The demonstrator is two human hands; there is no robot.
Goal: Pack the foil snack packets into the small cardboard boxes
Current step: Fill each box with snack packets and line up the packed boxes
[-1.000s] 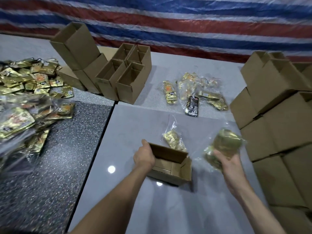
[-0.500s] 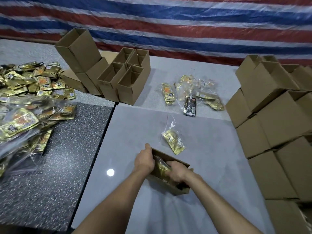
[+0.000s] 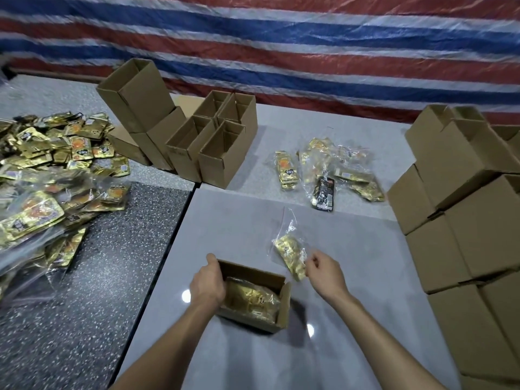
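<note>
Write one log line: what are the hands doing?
left hand holds open box | bagged packets inside | right hand beside loose packet, grip unclear

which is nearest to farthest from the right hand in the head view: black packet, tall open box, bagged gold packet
From the right hand:
1. bagged gold packet, beside its fingers, slightly left
2. black packet, farther back, mid-table
3. tall open box, far back left

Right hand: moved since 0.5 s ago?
Yes. The right hand was inside the open box; now it is out, up and to the right, by the bagged packet lying beyond the box.
</note>
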